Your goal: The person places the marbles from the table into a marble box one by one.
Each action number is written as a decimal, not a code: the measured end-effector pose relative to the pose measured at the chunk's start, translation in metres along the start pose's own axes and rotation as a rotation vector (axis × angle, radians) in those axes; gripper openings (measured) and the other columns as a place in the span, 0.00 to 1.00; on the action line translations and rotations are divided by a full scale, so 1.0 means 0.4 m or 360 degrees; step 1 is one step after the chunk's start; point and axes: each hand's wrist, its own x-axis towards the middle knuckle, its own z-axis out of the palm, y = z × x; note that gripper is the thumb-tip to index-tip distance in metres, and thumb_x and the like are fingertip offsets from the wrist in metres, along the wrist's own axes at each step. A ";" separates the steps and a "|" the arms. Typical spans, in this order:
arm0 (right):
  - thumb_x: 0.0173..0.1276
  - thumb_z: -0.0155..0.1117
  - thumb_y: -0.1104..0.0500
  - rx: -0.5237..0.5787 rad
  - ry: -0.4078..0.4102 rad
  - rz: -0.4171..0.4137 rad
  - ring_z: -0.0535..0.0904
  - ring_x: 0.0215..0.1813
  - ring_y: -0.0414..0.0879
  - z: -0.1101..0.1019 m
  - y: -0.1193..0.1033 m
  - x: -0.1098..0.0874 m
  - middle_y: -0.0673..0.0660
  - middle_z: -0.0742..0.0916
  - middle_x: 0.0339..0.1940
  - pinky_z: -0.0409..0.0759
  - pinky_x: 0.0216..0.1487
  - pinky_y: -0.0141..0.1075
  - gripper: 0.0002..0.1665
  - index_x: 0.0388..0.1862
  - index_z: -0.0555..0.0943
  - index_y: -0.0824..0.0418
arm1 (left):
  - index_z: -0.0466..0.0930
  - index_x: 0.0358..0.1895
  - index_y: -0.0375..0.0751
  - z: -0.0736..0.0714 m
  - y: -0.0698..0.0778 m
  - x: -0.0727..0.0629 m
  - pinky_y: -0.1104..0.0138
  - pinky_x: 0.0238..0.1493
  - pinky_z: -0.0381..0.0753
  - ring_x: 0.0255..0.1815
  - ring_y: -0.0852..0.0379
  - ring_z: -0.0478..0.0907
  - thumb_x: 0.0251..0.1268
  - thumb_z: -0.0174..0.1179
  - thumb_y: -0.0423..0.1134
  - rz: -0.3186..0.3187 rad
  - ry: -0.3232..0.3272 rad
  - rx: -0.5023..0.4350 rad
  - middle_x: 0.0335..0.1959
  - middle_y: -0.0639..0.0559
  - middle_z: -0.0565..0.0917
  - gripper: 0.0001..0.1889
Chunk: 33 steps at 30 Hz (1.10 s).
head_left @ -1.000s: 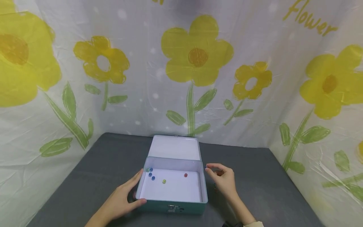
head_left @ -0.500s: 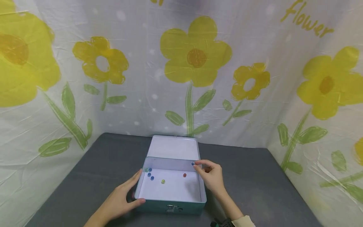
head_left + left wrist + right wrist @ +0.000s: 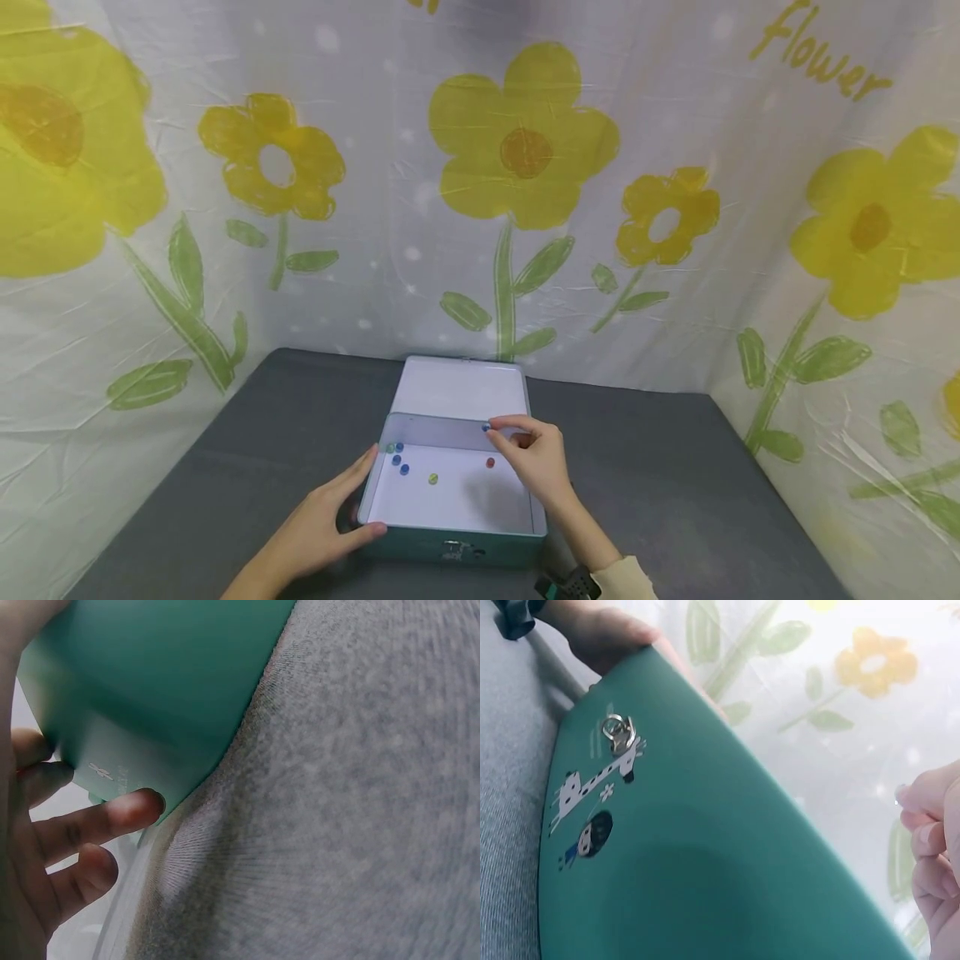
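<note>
A green tin box [image 3: 412, 546] with a white inside stands on the table, its lid [image 3: 461, 387] laid back. My left hand [image 3: 322, 525] rests at its left front corner, thumb on the front rim; in the left wrist view the fingers [image 3: 112, 821] are spread along the green side wall. Above the right part of the box, my right hand [image 3: 532, 454] pinches a small blue marble [image 3: 486, 427] between thumb and forefinger. Inside lie a red marble [image 3: 491, 462], a yellow one, and blue marbles [image 3: 404, 470] with a green marble [image 3: 390, 448] near the left wall.
The box's front carries a metal latch [image 3: 619, 735] and a giraffe picture [image 3: 592, 780]. A dark grey cloth [image 3: 675, 500] covers the table. Behind and at the sides hangs a white curtain [image 3: 375, 208] with yellow flowers. A dark band sits on the right wrist.
My right hand has carried the blue marble leftward from outside the box's right wall to above its inside. The left hand and the marbles in the box have stayed put.
</note>
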 end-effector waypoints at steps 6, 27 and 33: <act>0.69 0.76 0.65 0.0039 -0.0051 0.0009 0.76 0.13 0.41 0.019 -0.011 0.012 0.66 0.86 0.19 0.58 0.17 0.26 0.06 0.44 0.93 0.61 | 0.58 0.86 0.48 -0.003 0.003 0.000 0.37 0.64 0.80 0.76 0.38 0.72 0.61 0.76 0.60 -0.0019 -0.0013 -0.0015 0.82 0.42 0.67 0.54; 0.70 0.76 0.63 -0.0119 -0.0210 0.0127 0.69 0.14 0.34 0.056 0.003 0.022 0.67 0.91 0.29 0.61 0.17 0.27 0.05 0.43 0.93 0.59 | 0.58 0.86 0.48 0.006 -0.011 0.003 0.37 0.64 0.79 0.76 0.37 0.71 0.62 0.76 0.58 -0.0048 -0.0004 -0.0051 0.81 0.40 0.67 0.53; 0.68 0.76 0.64 -0.0310 -0.0282 0.0115 0.61 0.13 0.31 0.065 0.010 0.021 0.57 0.93 0.31 0.58 0.16 0.26 0.04 0.40 0.94 0.58 | 0.58 0.85 0.46 0.006 -0.012 0.003 0.37 0.65 0.79 0.76 0.36 0.71 0.62 0.76 0.58 -0.0035 -0.0001 -0.0046 0.81 0.39 0.67 0.53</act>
